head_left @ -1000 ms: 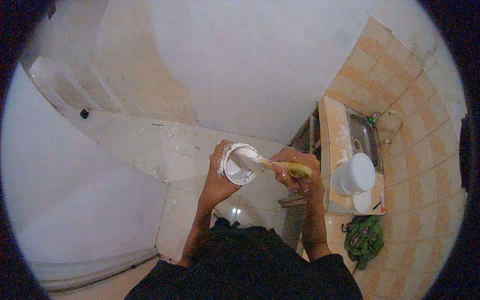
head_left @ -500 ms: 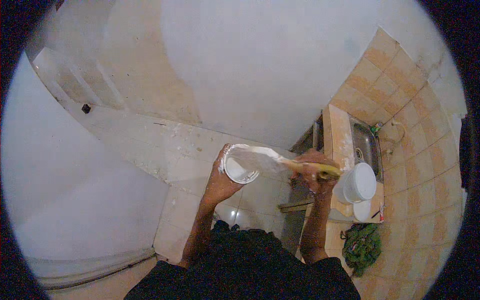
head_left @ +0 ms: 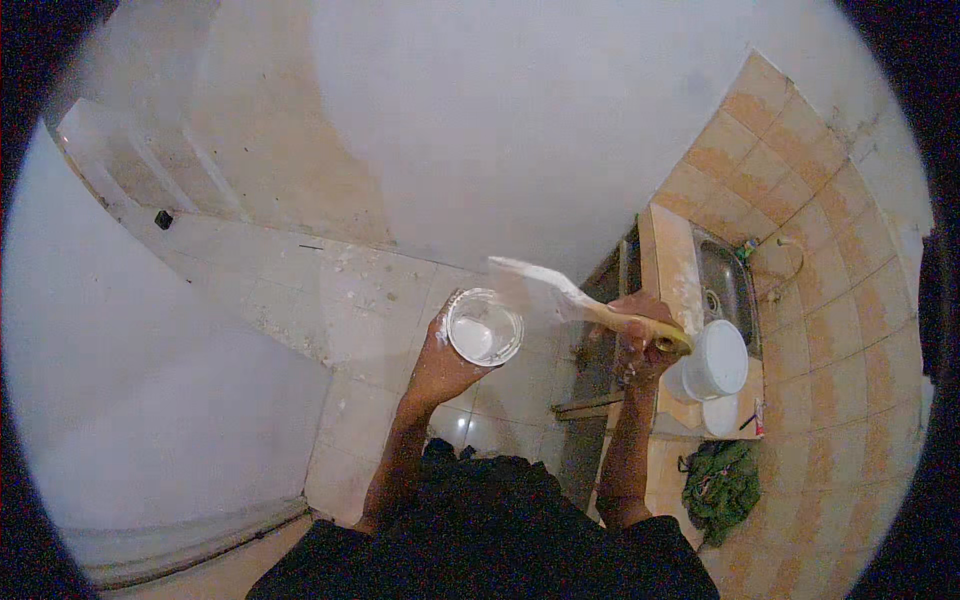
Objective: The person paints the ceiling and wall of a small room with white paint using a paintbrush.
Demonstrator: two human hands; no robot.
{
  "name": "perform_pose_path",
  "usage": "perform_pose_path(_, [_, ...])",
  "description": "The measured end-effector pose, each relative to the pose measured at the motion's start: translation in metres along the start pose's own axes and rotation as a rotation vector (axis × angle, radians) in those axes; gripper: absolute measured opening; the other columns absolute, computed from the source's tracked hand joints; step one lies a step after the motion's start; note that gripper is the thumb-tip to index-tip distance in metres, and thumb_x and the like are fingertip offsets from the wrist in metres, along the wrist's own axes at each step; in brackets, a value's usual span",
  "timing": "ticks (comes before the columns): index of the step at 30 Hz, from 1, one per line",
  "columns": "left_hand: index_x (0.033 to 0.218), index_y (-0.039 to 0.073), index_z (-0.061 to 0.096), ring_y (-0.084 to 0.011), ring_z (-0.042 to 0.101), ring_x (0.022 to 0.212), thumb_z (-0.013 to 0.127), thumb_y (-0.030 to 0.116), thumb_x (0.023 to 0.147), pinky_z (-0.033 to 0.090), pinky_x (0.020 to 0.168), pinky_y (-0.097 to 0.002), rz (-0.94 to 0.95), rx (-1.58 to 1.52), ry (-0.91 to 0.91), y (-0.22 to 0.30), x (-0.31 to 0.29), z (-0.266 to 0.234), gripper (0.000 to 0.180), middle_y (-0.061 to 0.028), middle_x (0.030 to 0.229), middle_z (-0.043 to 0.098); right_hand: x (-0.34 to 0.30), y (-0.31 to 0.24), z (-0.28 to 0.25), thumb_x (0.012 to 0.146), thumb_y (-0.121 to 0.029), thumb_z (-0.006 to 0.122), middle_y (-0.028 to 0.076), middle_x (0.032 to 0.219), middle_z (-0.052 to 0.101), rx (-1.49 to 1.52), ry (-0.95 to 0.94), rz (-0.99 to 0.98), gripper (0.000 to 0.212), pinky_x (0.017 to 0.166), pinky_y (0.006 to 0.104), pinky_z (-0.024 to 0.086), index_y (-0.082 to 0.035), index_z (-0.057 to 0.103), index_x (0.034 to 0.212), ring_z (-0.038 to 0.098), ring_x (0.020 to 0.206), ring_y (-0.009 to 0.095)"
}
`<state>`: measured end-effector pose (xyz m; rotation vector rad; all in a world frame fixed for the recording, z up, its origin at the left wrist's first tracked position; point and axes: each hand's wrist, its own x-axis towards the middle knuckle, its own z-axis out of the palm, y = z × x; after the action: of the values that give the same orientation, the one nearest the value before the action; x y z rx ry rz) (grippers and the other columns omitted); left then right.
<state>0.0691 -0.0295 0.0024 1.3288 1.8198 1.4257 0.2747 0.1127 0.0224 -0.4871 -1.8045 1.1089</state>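
Note:
My left hand [head_left: 442, 358] is wrapped round a small white tub [head_left: 487, 330] with white paint inside and smeared on its rim. A paintbrush [head_left: 625, 318] with a yellowish handle is gripped in my right hand [head_left: 640, 345]. Its white-coated head points left, just above and right of the tub and apart from it; motion blurs the bristles.
To the right, a tiled counter [head_left: 668, 250] holds a steel sink [head_left: 722, 275] and a white bucket [head_left: 722, 358]. A green cloth bundle [head_left: 722, 490] lies nearer me. Ahead stands a partly whitened wall [head_left: 480, 130]. White spots mark the floor tiles [head_left: 350, 290].
The brush head has come away from the tub's rim, up and to the right. My right hand has shifted slightly; my left hand still holds the tub in about the same place.

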Motion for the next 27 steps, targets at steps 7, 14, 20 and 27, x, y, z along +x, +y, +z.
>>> perform_pose_path(7, [0.126, 0.003, 0.041, -0.0325, 0.051, 0.114, 0.083, 0.02, 0.063, 0.041, 0.095, -0.0437, -0.062, 0.222, 0.185, 0.0, -0.003, 0.019, 0.078, -0.0171, 0.122, 0.052, -0.046, -0.003, 0.043, 0.087, -0.027, 0.063, 0.005, 0.073, 0.065, -0.036, 0.08, 0.068, 0.019, 0.05, 0.0295, 0.049, -0.009, 0.065, 0.095, 0.058, 0.058, 0.014])
perform_pose_path(14, [0.13, 0.002, 0.036, -0.0362, 0.046, 0.113, 0.08, 0.021, 0.064, 0.036, 0.091, -0.049, 0.095, 0.416, 0.23, -0.042, -0.003, 0.022, 0.081, -0.0163, 0.12, 0.048, -0.023, -0.004, 0.089, 0.094, -0.038, 0.053, 0.004, 0.071, 0.059, 0.804, 0.619, 0.419, 0.028, 0.051, 0.0245, 0.047, -0.01, 0.056, 0.097, 0.056, 0.057, 0.013])
perform_pose_path(20, [0.137, -0.004, 0.027, -0.0352, 0.048, 0.119, 0.086, 0.023, 0.062, 0.036, 0.105, -0.042, -0.102, 0.185, 0.157, -0.061, -0.002, 0.018, 0.1, -0.0199, 0.13, 0.046, -0.035, 0.077, 0.054, 0.096, -0.024, 0.054, 0.009, 0.078, 0.063, 1.062, 0.756, 0.511, 0.023, 0.053, 0.0212, 0.051, -0.003, 0.055, 0.103, 0.06, 0.063, 0.012])
perform_pose_path(27, [0.136, -0.004, 0.031, -0.03, 0.052, 0.116, 0.088, 0.018, 0.06, 0.041, 0.101, -0.0396, -0.183, 0.202, 0.263, -0.137, -0.009, 0.012, 0.097, -0.0186, 0.124, 0.052, -0.085, 0.179, 0.051, 0.097, -0.018, 0.051, 0.019, 0.106, 0.065, 1.483, 0.466, 0.822, 0.032, 0.061, 0.0226, 0.059, 0.005, 0.051, 0.119, 0.068, 0.084, 0.017])
